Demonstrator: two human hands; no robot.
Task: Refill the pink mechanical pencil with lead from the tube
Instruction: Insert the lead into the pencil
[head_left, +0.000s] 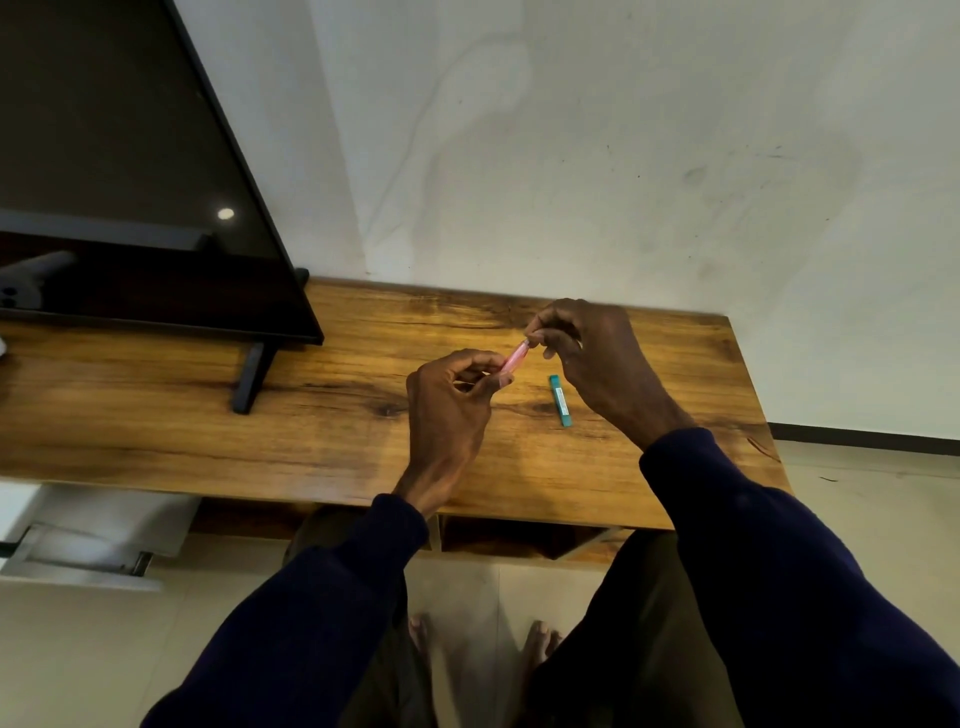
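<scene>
My left hand (452, 410) grips the pink mechanical pencil (515, 357) above the wooden table (208, 415), its upper end tilted up to the right. My right hand (587, 353) is just beyond that end, its thumb and fingertips pinched together at the pencil's top. Whether they pinch the cap or a lead is too small to tell. The teal lead tube (561, 401) lies flat on the table, below my right hand and to the right of my left hand. Most of the pencil's lower part is hidden in my left fingers.
A black television (130, 182) on a stand (252, 379) occupies the table's left part. A white wall rises behind the table. The table's right edge is close to my right forearm. Open shelves sit under the tabletop, and bare feet stand on the tiled floor.
</scene>
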